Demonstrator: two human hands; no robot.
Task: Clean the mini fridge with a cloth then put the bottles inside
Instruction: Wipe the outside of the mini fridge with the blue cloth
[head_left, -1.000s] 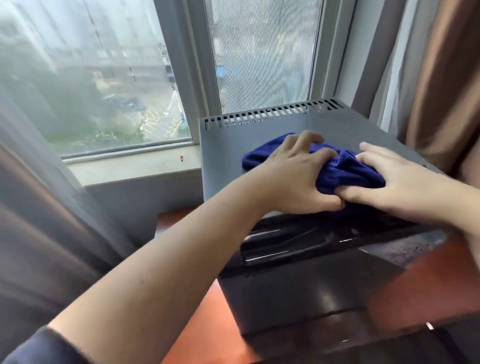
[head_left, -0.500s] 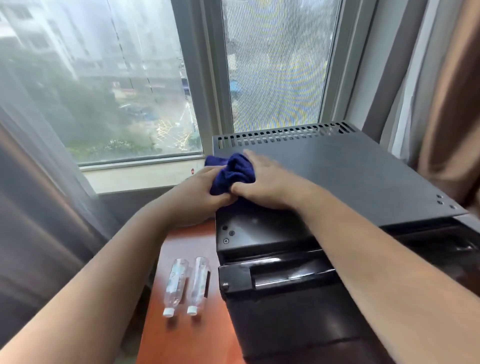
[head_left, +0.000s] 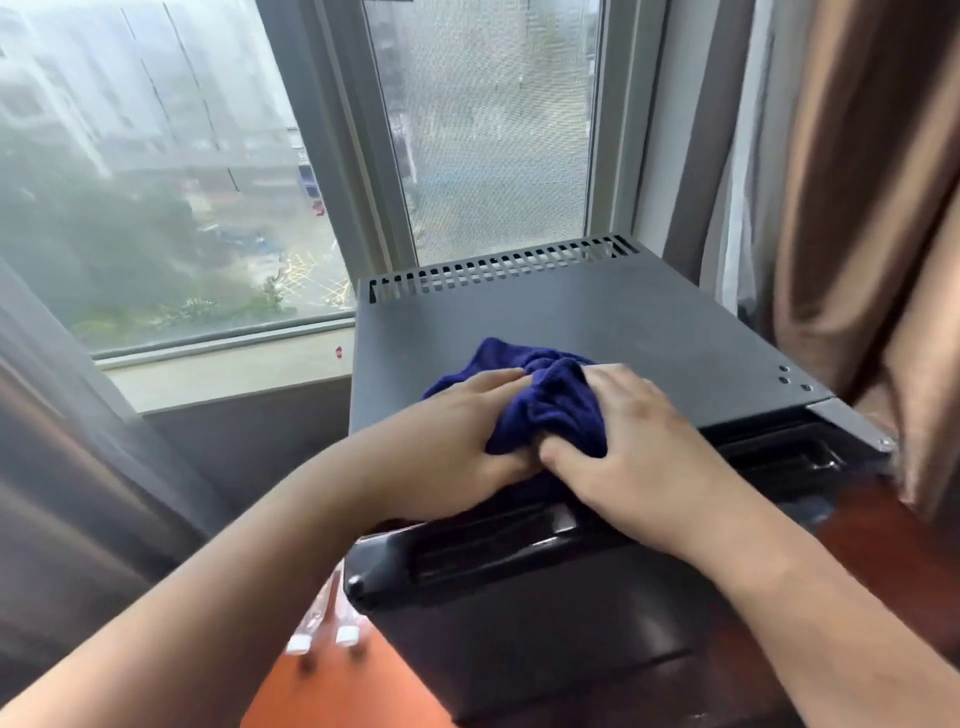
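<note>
A black mini fridge (head_left: 649, 332) stands on a reddish wooden surface, its door shut and its flat top facing me. A bunched dark blue cloth (head_left: 550, 410) lies on the front middle of the top. My left hand (head_left: 467, 431) grips the cloth's left side. My right hand (head_left: 634, 441) grips its right side, thumb tucked under the fabric. Two clear bottles with white caps (head_left: 322, 631) lie left of the fridge, mostly hidden behind my left forearm.
A window (head_left: 208, 182) and its sill lie behind and left of the fridge. Sheer grey curtain (head_left: 62, 467) hangs at the left, brown curtain (head_left: 872, 208) close to the fridge's right side. The wooden surface (head_left: 332, 686) extends in front left.
Both hands slid the cloth from the top's front left corner back to the front middle. The view shifted, so the bottles are now mostly covered by my left arm.
</note>
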